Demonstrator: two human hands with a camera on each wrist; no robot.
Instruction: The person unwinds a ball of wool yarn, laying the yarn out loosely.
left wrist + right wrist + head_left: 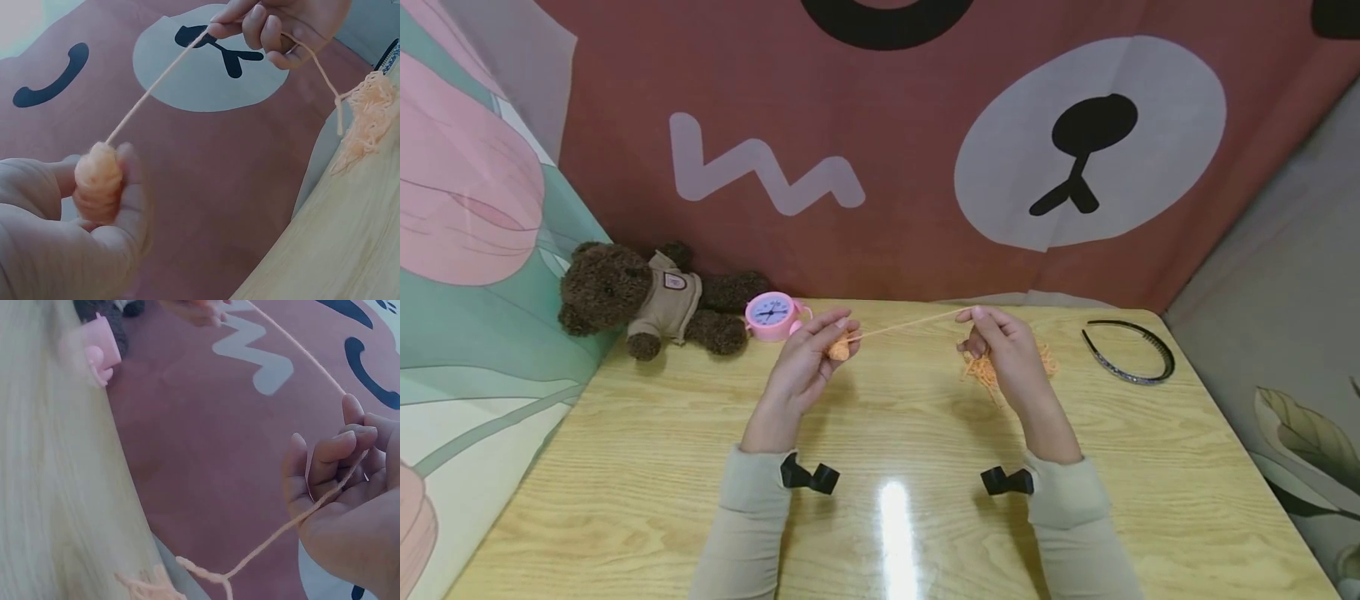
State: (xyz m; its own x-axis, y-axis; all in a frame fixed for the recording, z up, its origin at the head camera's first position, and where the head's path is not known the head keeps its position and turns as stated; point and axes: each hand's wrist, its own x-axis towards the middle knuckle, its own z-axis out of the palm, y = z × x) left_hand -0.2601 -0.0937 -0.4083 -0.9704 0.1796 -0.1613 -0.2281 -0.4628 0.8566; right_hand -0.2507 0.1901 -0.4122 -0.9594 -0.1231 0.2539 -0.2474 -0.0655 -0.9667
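A small wound ball of orange yarn (99,187) is held between the thumb and fingers of my left hand (806,360). From it a taut yarn strand (910,322) rises slightly to my right hand (1011,354), which pinches it between thumb and forefinger. In the right wrist view the strand runs on across the right palm (350,531) and down past a small knot or fork. A loose, tangled heap of the same yarn (370,119) lies on the table, partly hidden behind the right hand in the head view.
A pink alarm clock (771,315) stands at the table's back left, beside a brown teddy bear (664,298) lying on its side. On the right lies a black headband (1167,354). Behind the wooden table (625,467) hangs a reddish-brown printed cloth (895,217).
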